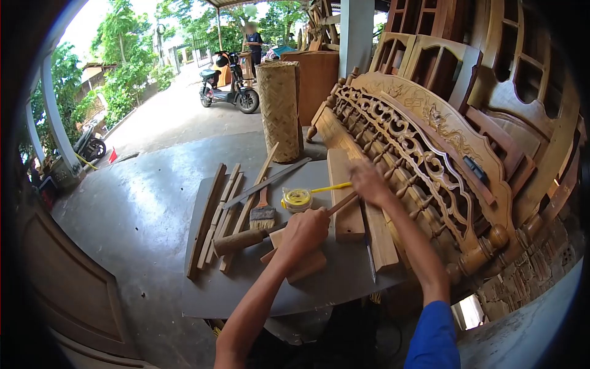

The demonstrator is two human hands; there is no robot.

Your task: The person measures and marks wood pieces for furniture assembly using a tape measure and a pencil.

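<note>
1. The left hand is closed around the handle of a wooden mallet, whose cylindrical head points left over the grey worktop; the grip sits at the far end of the handle, away from the head.
2. The right hand is blurred above the thick wooden plank; I cannot tell whether it is closed on anything, though it seems to meet the upper end of the thin handle.
3. The mallet looks solid and head-heavy (turned hardwood, by its grain), stiff and hard to damage; a hold nearer the head would likely give more control, the handle end more swing.
4. Under the left hand lies a small wooden block, light and apt to slide on the smooth top.
5. Just beside the mallet head rest a paintbrush, a yellow tape measure and a long metal ruler.
6. Loose wooden slats lie left of these; a carved headboard leans at the right.
</note>
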